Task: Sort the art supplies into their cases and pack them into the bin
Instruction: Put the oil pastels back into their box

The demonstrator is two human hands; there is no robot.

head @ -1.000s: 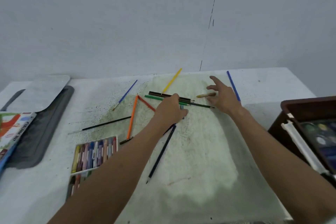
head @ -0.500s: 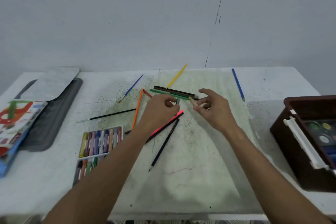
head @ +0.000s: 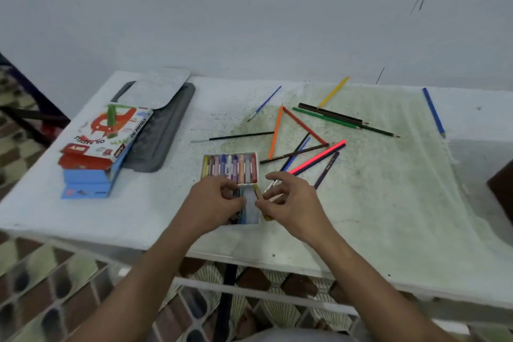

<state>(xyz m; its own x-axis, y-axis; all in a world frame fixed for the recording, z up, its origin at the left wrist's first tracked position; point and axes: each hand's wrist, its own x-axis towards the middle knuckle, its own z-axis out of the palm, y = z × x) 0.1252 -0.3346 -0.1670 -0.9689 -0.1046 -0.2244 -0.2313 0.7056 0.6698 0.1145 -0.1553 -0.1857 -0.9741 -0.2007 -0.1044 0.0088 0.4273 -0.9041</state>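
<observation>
Both hands over near row of pastel tray point(head: 251, 211). Left hand point(head: 215, 203) curled on sticks there; right hand point(head: 288, 200) pinched yellowish stick point(head: 258, 192) at tray's right edge. Coloured pencils point(head: 316, 130) lay scattered beyond on table point(head: 388, 203). Oil pastels box point(head: 107, 136) sat left.

Your arms were bare all the way up, no sleeves anywhere near your left hand point(head: 215, 204) or right hand point(head: 288, 203). No watch, no rings, no bands on either wrist that I could make out. Nails looked short and plain. Below your forearms there was just a blurry strip of light grey clothing.
</observation>
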